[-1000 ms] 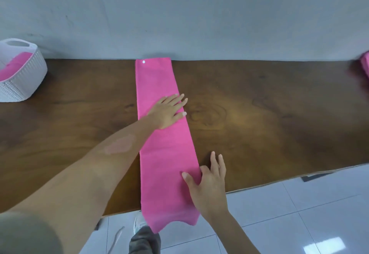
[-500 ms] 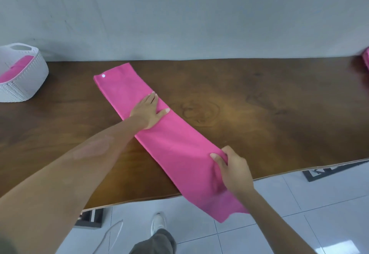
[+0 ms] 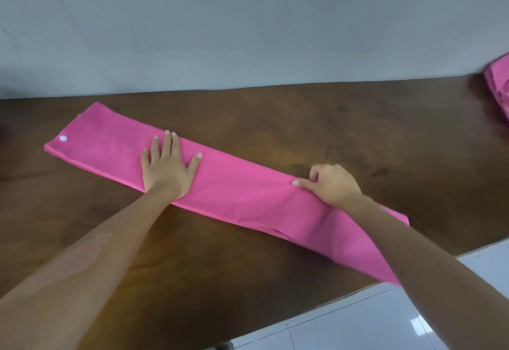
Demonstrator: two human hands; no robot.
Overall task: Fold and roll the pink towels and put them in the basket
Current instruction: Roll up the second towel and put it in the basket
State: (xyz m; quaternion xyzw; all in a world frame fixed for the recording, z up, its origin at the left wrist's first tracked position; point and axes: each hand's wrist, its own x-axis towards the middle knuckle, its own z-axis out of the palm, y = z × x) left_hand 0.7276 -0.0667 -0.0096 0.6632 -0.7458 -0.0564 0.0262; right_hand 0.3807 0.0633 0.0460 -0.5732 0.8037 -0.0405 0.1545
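Pink towel point(image 3: 242, 198) lies folded long; left hand point(image 3: 168, 169) presses flat, right hand point(image 3: 332, 184) pinches its edge, so rolling comes next.

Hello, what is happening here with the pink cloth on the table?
A person is working on a pink towel, already folded into a long narrow strip that lies diagonally on the brown wooden table. The left hand presses flat on the strip, fingers spread. The right hand pinches the fabric nearer the right end, which reaches the table's front edge. Rolling has not started. More pink cloth sits at the far right edge. No basket is in view.
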